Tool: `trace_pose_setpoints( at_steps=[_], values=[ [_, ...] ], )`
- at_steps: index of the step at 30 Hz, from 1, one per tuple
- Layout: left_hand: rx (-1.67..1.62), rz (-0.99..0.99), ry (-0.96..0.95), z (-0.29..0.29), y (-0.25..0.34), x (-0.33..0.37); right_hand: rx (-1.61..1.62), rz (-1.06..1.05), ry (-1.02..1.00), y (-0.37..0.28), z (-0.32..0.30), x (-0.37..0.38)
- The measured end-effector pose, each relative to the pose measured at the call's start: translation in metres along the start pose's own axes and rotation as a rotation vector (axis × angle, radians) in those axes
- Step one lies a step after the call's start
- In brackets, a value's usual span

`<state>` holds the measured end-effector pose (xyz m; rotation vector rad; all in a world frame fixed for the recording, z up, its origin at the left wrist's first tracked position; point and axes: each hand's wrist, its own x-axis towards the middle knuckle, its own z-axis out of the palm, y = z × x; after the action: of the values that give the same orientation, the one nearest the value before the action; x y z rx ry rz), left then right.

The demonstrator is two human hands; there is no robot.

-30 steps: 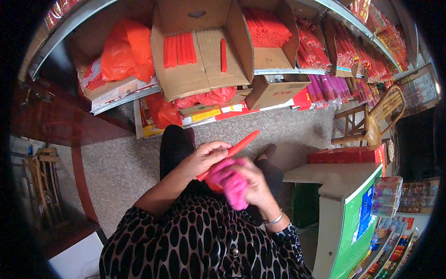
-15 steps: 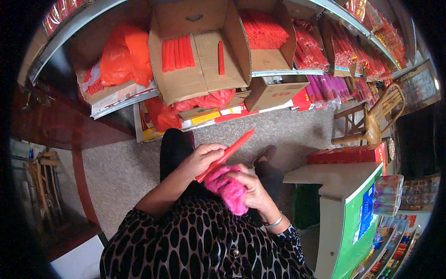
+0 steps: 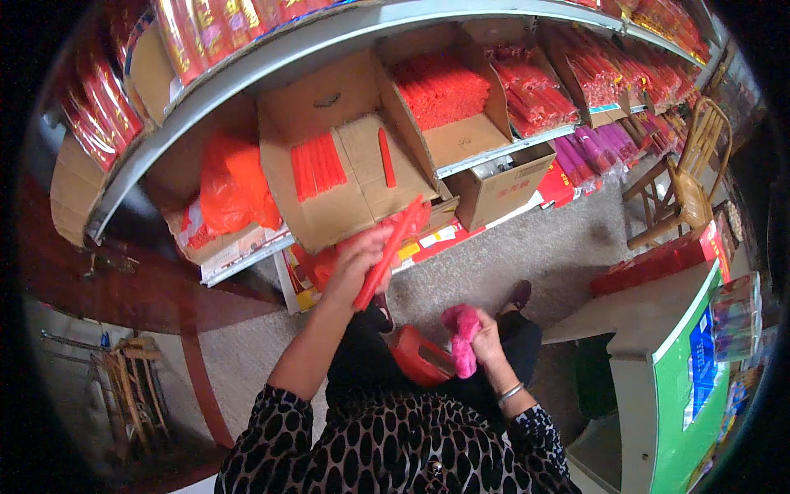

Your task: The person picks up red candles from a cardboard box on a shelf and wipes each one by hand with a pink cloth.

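Note:
My left hand is stretched forward and closed on a long red candle, held slantwise just before the front edge of an open cardboard box. In that box lie a row of red candles side by side and one single candle apart from them on the right. Lower and to the right, my right hand grips a fuzzy pink cloth, well away from the candle.
A red container sits between my legs. Left of the box is an orange plastic bag; right of it, another box holds stacked red candles. A bamboo chair and a white counter stand at the right.
My left hand has carried the candle forward toward the box. The pink cloth in my right hand has come off the candle and moved right. The view has shifted, revealing the red container.

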<state>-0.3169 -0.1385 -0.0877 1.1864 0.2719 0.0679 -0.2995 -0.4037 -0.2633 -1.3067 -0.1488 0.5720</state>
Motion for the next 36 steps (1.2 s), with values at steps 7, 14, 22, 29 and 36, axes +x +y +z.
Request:
trace_pose_setpoints(
  at_steps=[7, 14, 22, 29, 36],
  values=[
    [0.248, 0.245, 0.178, 0.027, 0.076, 0.142, 0.137, 0.123, 0.074, 0.051, -0.019, -0.012],
    [0.776, 0.307, 0.435, 0.035, 0.118, 0.286, 0.247, 0.129, 0.183, 0.062, -0.041, 0.008],
    [1.258, 0.167, 0.56, 0.013, 0.12, 0.385, 0.308, 0.153, 0.212, 0.067, -0.048, 0.02],
    [1.524, 0.225, 0.361, 0.017, 0.1, 0.388, 0.291, 0.222, 0.223, 0.092, -0.054, 0.021],
    [1.318, 0.758, 0.48, 0.025, 0.104, 0.349, 0.365, 0.227, 0.207, 0.083, -0.05, 0.023]
  ],
)
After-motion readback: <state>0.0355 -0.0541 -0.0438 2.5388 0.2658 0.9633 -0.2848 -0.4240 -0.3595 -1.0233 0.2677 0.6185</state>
